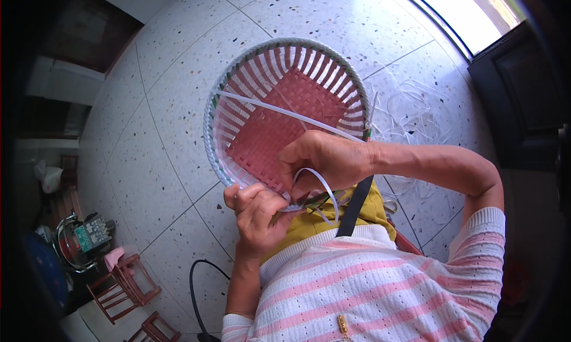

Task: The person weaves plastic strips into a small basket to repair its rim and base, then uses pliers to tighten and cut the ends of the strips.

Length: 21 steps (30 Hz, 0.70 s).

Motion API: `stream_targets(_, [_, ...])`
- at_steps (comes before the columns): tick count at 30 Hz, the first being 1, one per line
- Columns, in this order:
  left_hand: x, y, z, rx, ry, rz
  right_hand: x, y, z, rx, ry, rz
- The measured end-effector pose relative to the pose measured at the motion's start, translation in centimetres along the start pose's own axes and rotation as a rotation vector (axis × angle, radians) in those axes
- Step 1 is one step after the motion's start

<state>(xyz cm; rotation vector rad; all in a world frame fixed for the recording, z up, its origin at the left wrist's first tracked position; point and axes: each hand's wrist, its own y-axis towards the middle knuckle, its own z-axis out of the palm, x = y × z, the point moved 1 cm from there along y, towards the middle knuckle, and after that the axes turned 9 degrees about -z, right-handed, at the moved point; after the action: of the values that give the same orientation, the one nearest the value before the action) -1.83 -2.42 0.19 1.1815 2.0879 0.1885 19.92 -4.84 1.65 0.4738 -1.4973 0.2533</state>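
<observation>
A round woven basket with a pink woven base and open slatted sides rests against my lap. Its rim is braided in white and green. My left hand closes around the rim's near side. Just right of it, my right hand is closed, thumb and fingers pinching a white plastic strip that loops out beside them at the rim. The exact pinch point is partly hidden by the fingers. Another length of white strip crosses the basket's mouth from the left rim toward my right wrist.
Loose white strips lie tangled on the speckled tile floor, right of the basket. Small wooden chairs and a metal-framed device stand at lower left. A dark door is at right, beside a bright opening. A black cable curves near my left arm.
</observation>
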Motion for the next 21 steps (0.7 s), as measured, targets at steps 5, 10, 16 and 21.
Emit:
stream_targets(5, [0.03,0.02,0.03,-0.016,-0.019,0.006,0.13,0.40,-0.13,0.021,-0.002,-0.037])
stream_targets(10, [0.27,-0.02,0.12,-0.014,-0.025,0.003,0.38,0.61,-0.07,0.034,-0.029,0.003])
stream_targets(16, [0.29,0.07,0.08,-0.010,0.002,0.011,-0.01,0.43,-0.03,0.032,0.053,0.009])
stream_targets(21, [0.46,0.06,0.13,-0.015,0.007,0.010,0.12,0.50,-0.12,0.041,0.003,-0.051])
